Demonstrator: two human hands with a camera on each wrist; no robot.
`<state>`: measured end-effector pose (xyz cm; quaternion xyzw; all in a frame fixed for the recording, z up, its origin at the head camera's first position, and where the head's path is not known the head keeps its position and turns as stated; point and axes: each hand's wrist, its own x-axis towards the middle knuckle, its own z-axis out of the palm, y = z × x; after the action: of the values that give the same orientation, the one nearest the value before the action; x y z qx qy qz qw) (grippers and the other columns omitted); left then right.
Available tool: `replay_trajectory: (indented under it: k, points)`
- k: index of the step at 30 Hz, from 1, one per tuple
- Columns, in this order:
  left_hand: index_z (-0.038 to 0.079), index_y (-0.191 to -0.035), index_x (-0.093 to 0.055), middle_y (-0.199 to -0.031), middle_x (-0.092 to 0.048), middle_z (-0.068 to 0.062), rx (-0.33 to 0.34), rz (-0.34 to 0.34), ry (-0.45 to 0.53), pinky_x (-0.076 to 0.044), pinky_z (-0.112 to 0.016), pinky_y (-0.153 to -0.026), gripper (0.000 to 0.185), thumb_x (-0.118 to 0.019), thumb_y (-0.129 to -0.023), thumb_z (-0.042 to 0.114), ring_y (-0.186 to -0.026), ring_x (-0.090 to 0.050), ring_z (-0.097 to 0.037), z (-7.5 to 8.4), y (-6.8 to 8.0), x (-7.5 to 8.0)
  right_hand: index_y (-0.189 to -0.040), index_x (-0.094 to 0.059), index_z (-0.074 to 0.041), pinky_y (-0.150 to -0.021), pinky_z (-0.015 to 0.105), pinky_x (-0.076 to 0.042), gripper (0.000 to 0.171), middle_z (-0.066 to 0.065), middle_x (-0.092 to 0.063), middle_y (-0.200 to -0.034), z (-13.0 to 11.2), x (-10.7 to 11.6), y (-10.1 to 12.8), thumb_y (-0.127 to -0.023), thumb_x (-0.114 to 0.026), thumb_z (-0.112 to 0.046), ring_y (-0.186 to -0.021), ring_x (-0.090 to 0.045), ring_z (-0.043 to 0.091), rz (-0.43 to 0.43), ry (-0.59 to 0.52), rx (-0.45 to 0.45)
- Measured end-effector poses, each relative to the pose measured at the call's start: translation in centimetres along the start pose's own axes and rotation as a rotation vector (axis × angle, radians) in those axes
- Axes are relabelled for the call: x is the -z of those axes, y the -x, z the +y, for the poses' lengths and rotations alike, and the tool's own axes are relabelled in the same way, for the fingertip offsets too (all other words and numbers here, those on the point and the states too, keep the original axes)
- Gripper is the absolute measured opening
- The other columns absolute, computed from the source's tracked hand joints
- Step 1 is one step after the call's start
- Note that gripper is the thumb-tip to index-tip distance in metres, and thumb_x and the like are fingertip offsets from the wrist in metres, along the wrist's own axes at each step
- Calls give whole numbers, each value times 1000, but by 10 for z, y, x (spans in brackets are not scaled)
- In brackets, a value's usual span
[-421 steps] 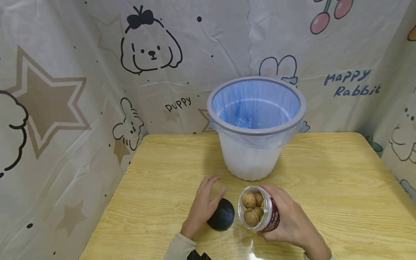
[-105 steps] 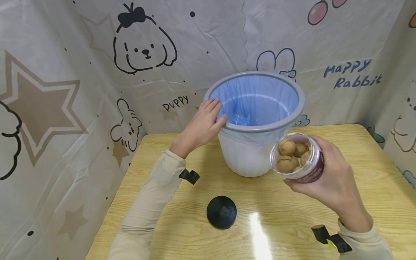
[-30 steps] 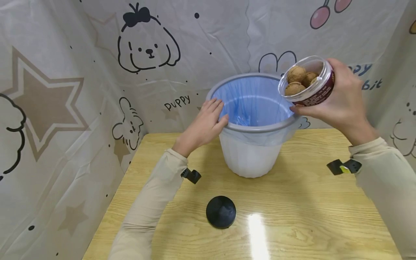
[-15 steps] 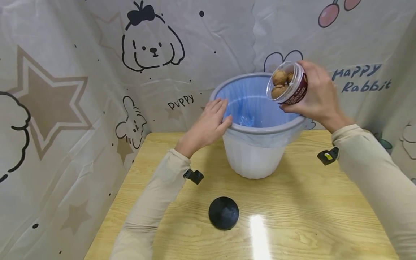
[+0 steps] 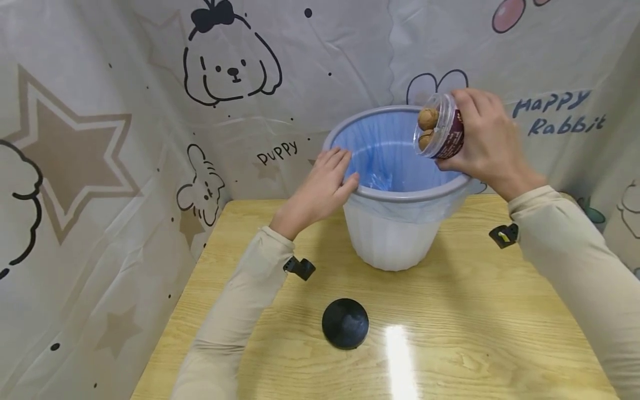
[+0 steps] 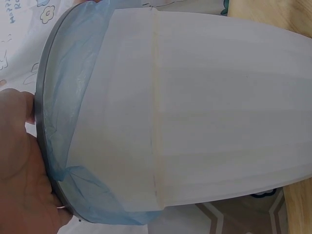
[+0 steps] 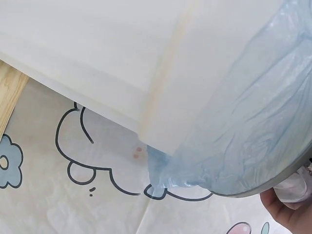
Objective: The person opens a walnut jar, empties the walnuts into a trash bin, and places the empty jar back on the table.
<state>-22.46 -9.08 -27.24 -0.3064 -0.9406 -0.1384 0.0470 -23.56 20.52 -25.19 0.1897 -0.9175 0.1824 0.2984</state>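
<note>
My right hand (image 5: 487,139) grips a clear plastic jar (image 5: 451,136) with a dark red label. Tilted over the right side of the trash can, the jar has its uncapped mouth facing left, and walnuts (image 5: 427,119) show inside. The white trash can (image 5: 392,239) has a grey rim and a blue bag liner (image 5: 370,145). My left hand (image 5: 322,183) holds the can's left rim, fingers over the edge; in the left wrist view, the hand (image 6: 22,161) lies against that rim. The right wrist view shows part of the jar (image 7: 294,187) beside the rim.
A round black lid (image 5: 345,324) lies on the wooden table (image 5: 450,339) in front of the trash can. Behind and to the left hangs a printed cloth (image 5: 125,250) with cartoon animals and stars.
My right hand lifted the jar from near the table to above the can, then moved it left and tipped it further. My left hand went from beside the black lid to the can's rim.
</note>
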Motion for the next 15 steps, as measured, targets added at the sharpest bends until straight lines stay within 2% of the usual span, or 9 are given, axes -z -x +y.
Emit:
replay_trajectory:
  k: [9,15]
  points:
    - [-3,-150,-25,-156,-25,-18,10,-9,8,3,-35,-118,59,-29,-103,34,-147,-11,-27,0,1,0,-139,-41,-5,-97,67,-37,104,22,-45,-136,-3,0,-1,-49,-92,-10,-127,-38,41,21,32,70]
    - [-3,-150,-25,-156,-25,-18,9,-13,5,2,-35,-118,60,-29,-103,34,-147,-11,-28,0,1,0,-141,-40,-6,-96,69,-37,105,21,-45,-138,-3,1,1,-49,-92,-9,-128,-38,41,27,25,60]
